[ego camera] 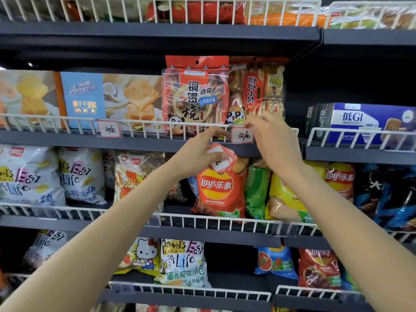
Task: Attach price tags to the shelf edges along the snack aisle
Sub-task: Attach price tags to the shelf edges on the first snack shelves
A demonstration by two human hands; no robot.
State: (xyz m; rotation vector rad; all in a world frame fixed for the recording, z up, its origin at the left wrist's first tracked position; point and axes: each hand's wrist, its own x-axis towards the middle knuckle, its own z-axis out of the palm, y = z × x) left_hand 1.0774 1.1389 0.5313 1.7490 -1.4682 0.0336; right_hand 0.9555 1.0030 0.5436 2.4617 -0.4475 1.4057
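Observation:
A white price tag with a red border, marked 12 [241, 135], hangs on the white wire rail [144, 122] of the second shelf, below the red snack bags. My right hand [273, 136] pinches the rail just above that tag's right top corner. Just left and lower, my left hand [202, 152] is shut on a small stack of red-bordered price tags [221, 159]. Another tag, marked 20 [109, 129], hangs on the same rail further left, under the blue cake box [82, 99].
Dark shelves with white wire fronts hold snacks: chip bags [217, 188] on the shelf below, a blue-and-white box [360, 122] at right, white bags [29, 176] at left. Clear empty tag holders [284, 230] clip to the lower rails.

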